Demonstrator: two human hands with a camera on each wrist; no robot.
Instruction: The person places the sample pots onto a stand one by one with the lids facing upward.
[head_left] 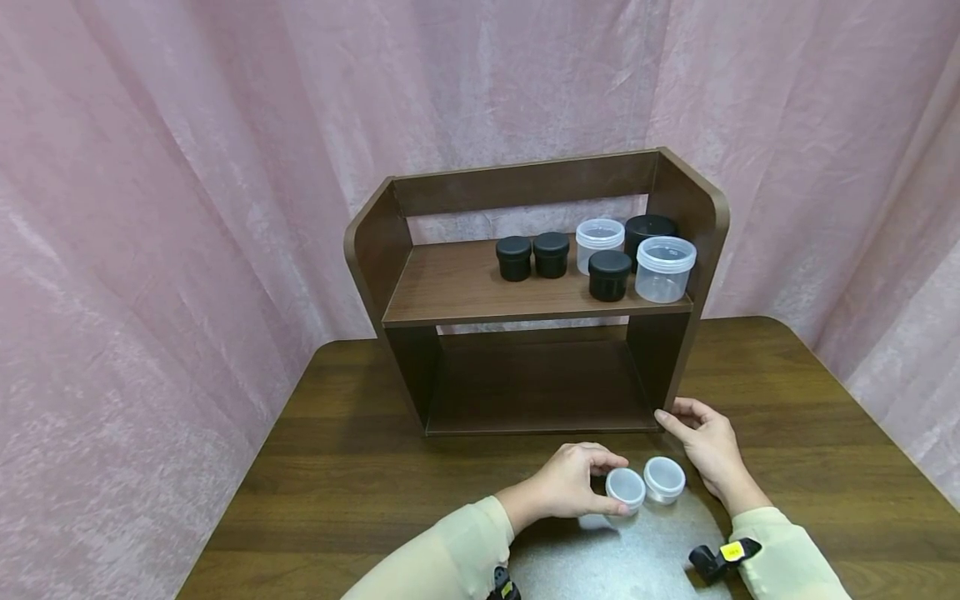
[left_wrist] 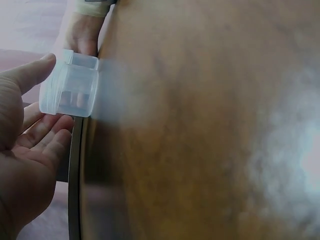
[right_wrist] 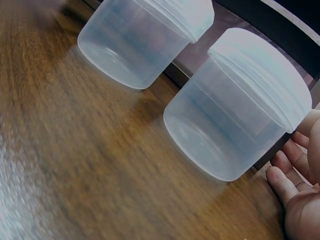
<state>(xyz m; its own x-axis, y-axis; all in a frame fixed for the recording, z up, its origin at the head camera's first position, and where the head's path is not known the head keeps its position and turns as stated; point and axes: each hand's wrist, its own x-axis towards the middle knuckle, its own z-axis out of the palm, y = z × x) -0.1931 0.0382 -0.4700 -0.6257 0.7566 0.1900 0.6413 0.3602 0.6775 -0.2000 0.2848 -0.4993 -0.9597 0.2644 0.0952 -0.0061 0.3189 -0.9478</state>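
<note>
Two small clear jars with whitish lids stand side by side on the table, the left jar and the right jar. Around the left jar my left hand is spread, thumb on the near side and fingers on the far side. In the left wrist view its thumb lies by the lid, the fingers loosely bent; a firm grip does not show. My right hand is at the shelf's lower right front corner, its thumb and fingertips at the side panel. In the right wrist view the right jar stands between camera and hand.
A brown two-tier shelf stands behind the jars. On its upper board are black-lidded jars, including a front black jar, and larger clear tubs, one a clear tub at the right. Pink curtains hang behind the wooden table.
</note>
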